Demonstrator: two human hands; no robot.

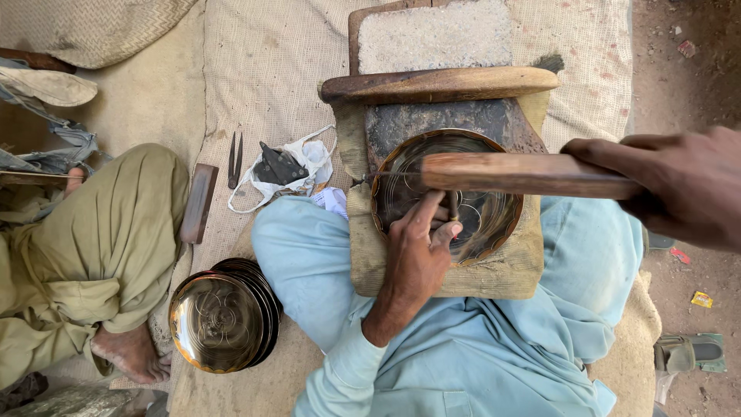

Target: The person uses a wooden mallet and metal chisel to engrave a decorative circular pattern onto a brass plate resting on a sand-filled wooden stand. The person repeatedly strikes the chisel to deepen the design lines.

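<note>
A stack of round engraved brass plates [224, 320] stands tilted on the woven mat [262, 69] at the near left. Left of the stack, a seated person's leg in olive trousers [93, 247] folds across the mat, with the bare foot [131, 351] just beside the plates. A small dark wooden block [199, 202] lies beside the knee. Right of the block lie metal dividers [234, 160], points toward the far side. A white cloth [305, 158] next to them carries dark metal tools [278, 164]. At the far centre, a flat grey slab [432, 35] rests in a wooden frame. A green sandal [689, 353] sits on the bare ground at the near right.
</note>
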